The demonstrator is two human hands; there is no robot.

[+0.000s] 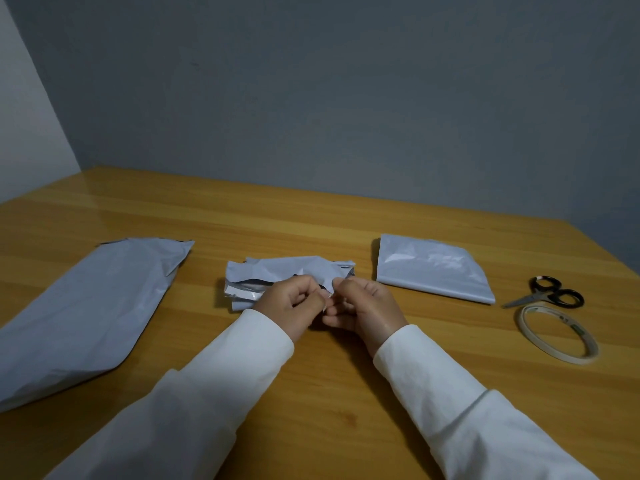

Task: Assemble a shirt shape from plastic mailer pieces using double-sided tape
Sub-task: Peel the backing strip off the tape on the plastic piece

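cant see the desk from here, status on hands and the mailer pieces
Both hands, left and right, pinching the crumpled middle mailer piece. Long piece left, folded piece right, untouched. Tape roll and scissors idle, nothing in the way.

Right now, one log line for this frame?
left hand: pinching crumpled mailer piece | right hand: pinching same piece | tape roll, scissors: untouched, right side of table
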